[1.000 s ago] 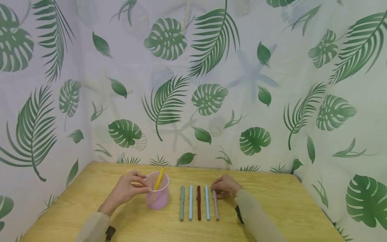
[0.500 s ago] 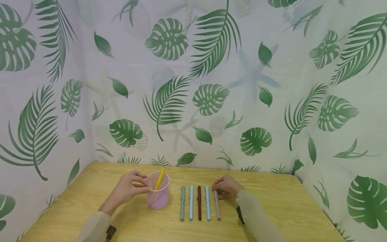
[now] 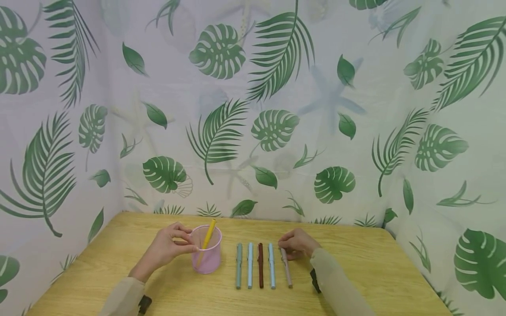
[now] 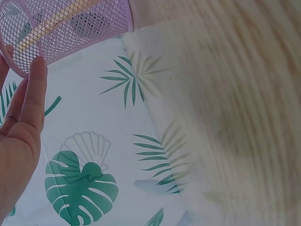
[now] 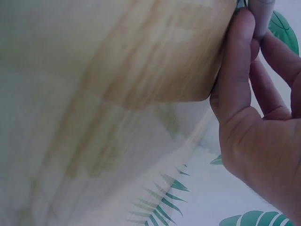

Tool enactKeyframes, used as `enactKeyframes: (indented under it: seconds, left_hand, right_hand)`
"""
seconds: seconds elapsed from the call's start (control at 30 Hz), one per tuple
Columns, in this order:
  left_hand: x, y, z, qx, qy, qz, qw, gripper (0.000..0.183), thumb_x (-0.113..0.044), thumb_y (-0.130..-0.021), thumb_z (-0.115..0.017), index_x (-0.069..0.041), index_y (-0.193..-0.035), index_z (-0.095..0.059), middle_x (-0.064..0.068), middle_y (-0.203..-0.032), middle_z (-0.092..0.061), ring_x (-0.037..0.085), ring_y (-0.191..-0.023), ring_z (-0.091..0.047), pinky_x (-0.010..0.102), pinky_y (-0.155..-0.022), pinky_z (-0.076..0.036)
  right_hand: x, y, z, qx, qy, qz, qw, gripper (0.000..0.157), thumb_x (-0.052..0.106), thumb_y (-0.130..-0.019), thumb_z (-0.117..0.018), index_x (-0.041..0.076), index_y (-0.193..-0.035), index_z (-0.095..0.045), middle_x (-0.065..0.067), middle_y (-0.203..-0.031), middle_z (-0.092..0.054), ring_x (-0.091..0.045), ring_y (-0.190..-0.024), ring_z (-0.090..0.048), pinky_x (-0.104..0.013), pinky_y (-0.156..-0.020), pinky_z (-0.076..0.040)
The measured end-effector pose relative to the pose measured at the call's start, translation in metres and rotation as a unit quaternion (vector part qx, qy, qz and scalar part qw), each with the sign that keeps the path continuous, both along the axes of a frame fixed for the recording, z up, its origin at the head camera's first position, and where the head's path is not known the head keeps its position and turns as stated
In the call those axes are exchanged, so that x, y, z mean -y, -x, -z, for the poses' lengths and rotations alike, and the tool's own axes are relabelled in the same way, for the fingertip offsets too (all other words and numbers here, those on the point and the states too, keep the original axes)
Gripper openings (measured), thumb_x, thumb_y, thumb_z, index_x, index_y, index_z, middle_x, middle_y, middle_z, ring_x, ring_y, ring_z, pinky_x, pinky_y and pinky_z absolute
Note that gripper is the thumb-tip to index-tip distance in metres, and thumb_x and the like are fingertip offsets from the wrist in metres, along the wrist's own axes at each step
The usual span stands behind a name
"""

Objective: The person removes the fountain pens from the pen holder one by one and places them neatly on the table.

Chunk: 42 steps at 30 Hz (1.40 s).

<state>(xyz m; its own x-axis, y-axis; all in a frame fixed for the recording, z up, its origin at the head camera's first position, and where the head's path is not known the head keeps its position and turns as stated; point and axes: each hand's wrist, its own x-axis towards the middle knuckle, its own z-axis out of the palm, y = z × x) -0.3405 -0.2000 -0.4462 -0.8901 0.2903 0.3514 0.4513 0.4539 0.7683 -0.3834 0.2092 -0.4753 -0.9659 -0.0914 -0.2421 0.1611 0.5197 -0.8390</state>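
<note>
A pink mesh pen cup (image 3: 207,262) stands upright on the table with a yellow pen (image 3: 209,232) leaning inside. My left hand (image 3: 168,248) pinches the cup's rim from the left, thumb in front; the left wrist view shows fingertips (image 4: 36,70) at the mesh rim. Right of the cup lie a grey-green pen (image 3: 239,267), a light blue pen (image 3: 250,267), a dark red pen (image 3: 260,267) and another light blue pen (image 3: 271,267), side by side. At the row's right end, my right hand (image 3: 299,244) pinches the far end of a taupe pen (image 3: 287,270), which slants slightly.
The wooden table (image 3: 178,294) runs back to a leaf-patterned cloth wall (image 3: 237,131), with more of that cloth on the left and right. Dark straps show at both wrists, below light sleeves (image 3: 336,281).
The taupe pen has shifted slightly right, its near end swinging away from the row, and the right hand has moved a little right with it. The left hand stays at the cup.
</note>
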Motion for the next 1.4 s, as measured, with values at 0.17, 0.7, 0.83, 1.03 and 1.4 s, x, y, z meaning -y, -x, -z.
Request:
enactKeyframes:
  seconds: [0.17, 0.7, 0.83, 1.03, 1.4]
  left_hand:
    - [-0.0008, -0.0002, 0.0006, 0.027, -0.021, 0.006, 0.9994, 0.017, -0.021, -0.072, -0.088, -0.011, -0.079, -0.076, 0.016, -0.107, -0.062, 0.034, -0.11, -0.063, 0.024, -0.081, -0.062]
    - [0.0012, 0.0023, -0.0005, 0.007, 0.0, -0.002, 1.0, 0.015, -0.024, -0.072, -0.088, -0.016, -0.078, -0.076, 0.011, -0.104, -0.064, 0.031, -0.11, -0.062, 0.023, -0.08, -0.061]
    - [0.0006, 0.0019, 0.0011, 0.023, -0.027, 0.006, 0.9993, 0.016, -0.02, -0.072, -0.088, -0.012, -0.078, -0.075, 0.012, -0.104, -0.062, 0.035, -0.113, -0.06, 0.025, -0.083, -0.062]
    - [-0.0006, 0.0011, 0.002, 0.019, -0.02, 0.009, 0.9996, 0.015, -0.021, -0.072, -0.088, -0.014, -0.077, -0.075, 0.011, -0.106, -0.062, 0.033, -0.112, -0.059, 0.024, -0.082, -0.062]
    - [0.001, 0.002, 0.0027, 0.022, -0.019, 0.011, 0.9995, 0.015, -0.021, -0.073, -0.087, -0.013, -0.077, -0.075, 0.014, -0.108, -0.061, 0.033, -0.113, -0.059, 0.024, -0.081, -0.062]
  right_hand:
    - [0.0, 0.0015, 0.0014, 0.008, 0.0, 0.009, 1.0, 0.013, 0.004, -0.091, -0.067, -0.002, -0.102, -0.073, -0.007, -0.081, -0.068, -0.012, -0.063, -0.059, -0.024, -0.056, -0.059]
    - [0.0034, 0.0037, 0.0024, 0.001, 0.004, 0.019, 1.0, 0.012, 0.003, -0.09, -0.069, -0.001, -0.1, -0.074, -0.007, -0.082, -0.067, -0.011, -0.063, -0.059, -0.024, -0.055, -0.06]
    - [0.0028, 0.0029, 0.003, -0.002, 0.002, 0.016, 1.0, 0.012, 0.003, -0.09, -0.068, -0.001, -0.1, -0.073, -0.007, -0.083, -0.068, -0.011, -0.063, -0.059, -0.024, -0.055, -0.06]
    - [-0.0007, 0.0005, 0.0034, 0.005, 0.006, 0.005, 1.0, 0.014, 0.004, -0.092, -0.067, -0.003, -0.102, -0.072, -0.01, -0.085, -0.069, -0.013, -0.062, -0.061, -0.023, -0.055, -0.059]
    - [-0.003, 0.002, -0.0004, 0.004, 0.038, 0.005, 0.999, 0.025, 0.007, -0.094, -0.063, -0.004, -0.116, -0.065, -0.011, -0.089, -0.067, -0.014, -0.066, -0.056, -0.025, -0.056, -0.057]
